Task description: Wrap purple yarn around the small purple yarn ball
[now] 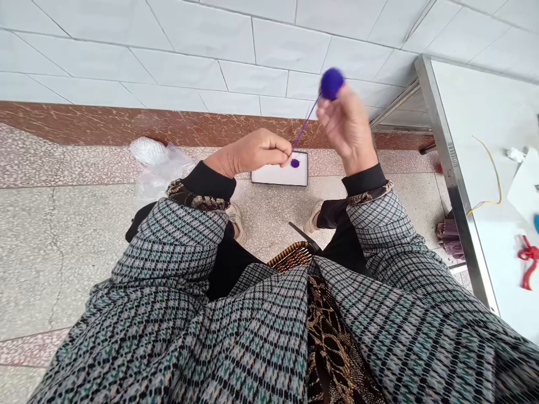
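Observation:
My left hand (251, 152) is closed in a pinch on the lower end of a purple yarn strand (304, 128), where a small purple knot (295, 163) shows at the fingertips. My right hand (347, 127) is raised higher and to the right, blurred by motion, fingers curled around a small purple yarn ball (331, 83). The strand runs taut between the two hands. Both arms wear checked sleeves with black cuffs.
A white flat box (281, 175) lies on the speckled floor below the hands. A clear plastic bag (156, 159) sits by the wall at left. A metal-edged white table (457, 185) at right carries yellow yarn, red yarn and paper. A woven basket edge (293, 256) is between my knees.

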Motion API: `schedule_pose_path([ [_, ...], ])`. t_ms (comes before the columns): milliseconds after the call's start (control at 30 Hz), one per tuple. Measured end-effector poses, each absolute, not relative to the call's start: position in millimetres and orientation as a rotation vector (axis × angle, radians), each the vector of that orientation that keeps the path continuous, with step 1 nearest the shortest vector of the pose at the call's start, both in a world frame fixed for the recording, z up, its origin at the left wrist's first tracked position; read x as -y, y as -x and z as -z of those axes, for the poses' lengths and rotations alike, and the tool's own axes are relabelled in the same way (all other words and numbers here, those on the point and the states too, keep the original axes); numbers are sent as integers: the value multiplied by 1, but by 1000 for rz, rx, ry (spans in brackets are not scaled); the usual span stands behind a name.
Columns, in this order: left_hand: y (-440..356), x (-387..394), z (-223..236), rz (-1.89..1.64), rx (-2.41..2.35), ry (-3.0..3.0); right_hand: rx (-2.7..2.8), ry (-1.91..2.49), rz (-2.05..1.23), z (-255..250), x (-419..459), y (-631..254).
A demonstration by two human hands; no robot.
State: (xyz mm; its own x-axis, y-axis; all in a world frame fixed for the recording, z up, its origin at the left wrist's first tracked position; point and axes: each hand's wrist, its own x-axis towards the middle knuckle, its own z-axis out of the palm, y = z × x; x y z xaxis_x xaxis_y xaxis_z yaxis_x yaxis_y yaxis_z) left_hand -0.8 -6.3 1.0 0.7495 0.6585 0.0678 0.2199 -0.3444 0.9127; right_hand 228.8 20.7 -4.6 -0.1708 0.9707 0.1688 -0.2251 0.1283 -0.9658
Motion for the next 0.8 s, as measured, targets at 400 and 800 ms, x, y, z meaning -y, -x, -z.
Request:
schedule_pose_path([
  [400, 17, -3, 5, -895, -874, -1734, 1625, 597, -1788, -7, -1, -226],
  [800, 6, 7, -4, -677, -759, -1881, 2029, 1029, -1663, 12, -8, -217],
])
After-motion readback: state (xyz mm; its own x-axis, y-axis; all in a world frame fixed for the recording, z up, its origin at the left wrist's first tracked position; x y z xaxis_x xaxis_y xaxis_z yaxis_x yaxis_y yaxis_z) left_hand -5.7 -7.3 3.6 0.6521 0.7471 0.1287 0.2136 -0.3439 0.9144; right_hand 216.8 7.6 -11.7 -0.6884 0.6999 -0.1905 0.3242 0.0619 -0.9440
